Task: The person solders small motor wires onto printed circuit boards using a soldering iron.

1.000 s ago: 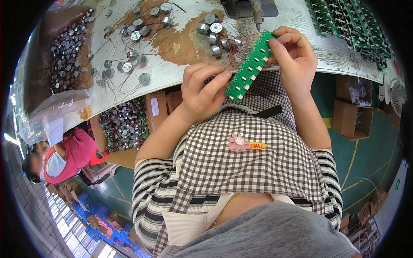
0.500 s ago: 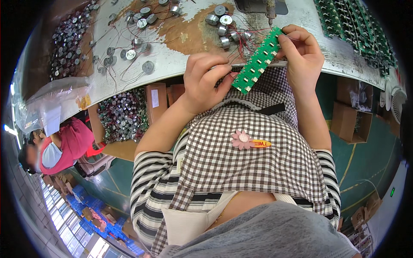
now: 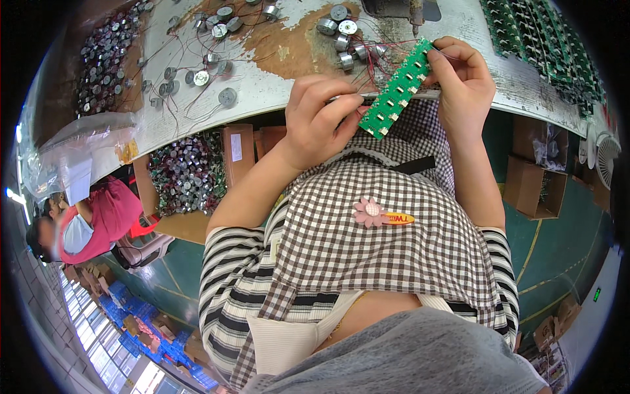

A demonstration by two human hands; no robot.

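- Right hand (image 3: 464,85) has its grip pinching the far end of a green circuit board (image 3: 397,90), thumb on top.
- The circuit board is up at a slant over the front edge of the scuffed white worktop (image 3: 262,95).
- Left hand (image 3: 318,121) is also at the worktop's front edge, grip curled in by the board's near end. A bit of red wire (image 3: 365,109) shows there, but honestly I can't tell whether it's pinching wire, board or nothing.
- Pointed metal tool (image 3: 415,18) hangs over the back of the worktop.
- Little silver motors (image 3: 228,98) with wires are scattered across the worktop's left half, and tons more fill a cardboard box (image 3: 237,154) below that side.
- Rows of green circuit panels (image 3: 541,52) cover the worktop's right end, with a white fan (image 3: 607,152) just past it.
- Someone in a pink top (image 3: 115,207) is by the worktop's left end.
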